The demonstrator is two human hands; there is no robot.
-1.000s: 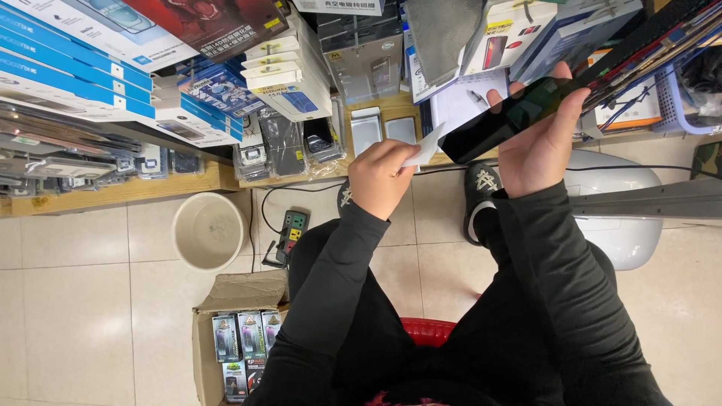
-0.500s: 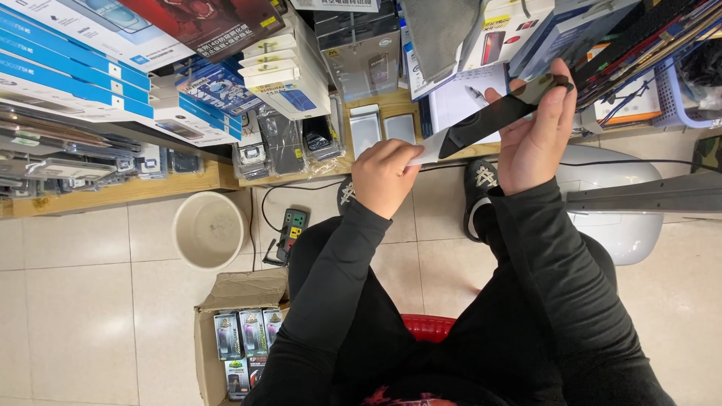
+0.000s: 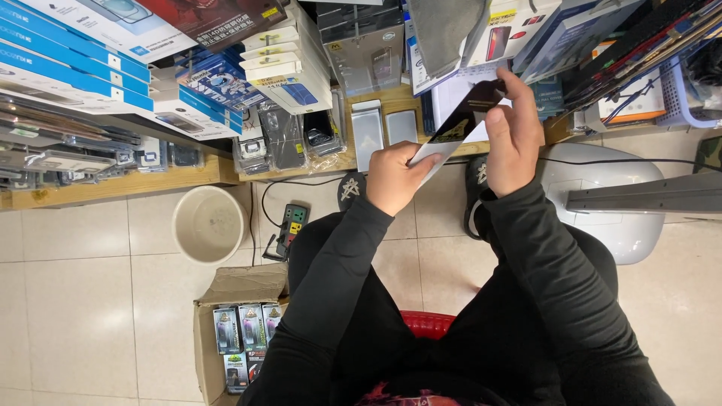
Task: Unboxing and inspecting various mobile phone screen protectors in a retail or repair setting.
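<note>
— What are the hands on right now?

— A long black strip [image 3: 466, 113] with a white end — it looks like a flat sleeve or backing with a sheet coming out of it, though I can't tell which. It is held up in the air between the knees and the front edge of the wooden shelf [image 3: 188, 174]. The right hand [image 3: 513, 139] pinches its upper, dark end between thumb and fingers; the left hand [image 3: 395, 177] is closed around the lower white end.

— How would you handle it well?

— Keep the grip at the edges only, I'd say, pull straight along the length, and hold both ends level so nothing bends or smears.

— And the packaging around?

— Flat blue boxes [image 3: 68, 53] with white ends are stacked along the shelf's left end, white boxes [image 3: 289, 64] with yellow labels beside them. Clear-wrapped dark packs [image 3: 282, 135] stand at the shelf's front edge, and two pale rectangular trays [image 3: 383, 129] sit near its middle. On the floor, a brown carton [image 3: 218, 316] holds small upright packs in rows, next to a round cream bucket [image 3: 209, 223] and a dark power strip [image 3: 292, 225] with coloured buttons.
</note>
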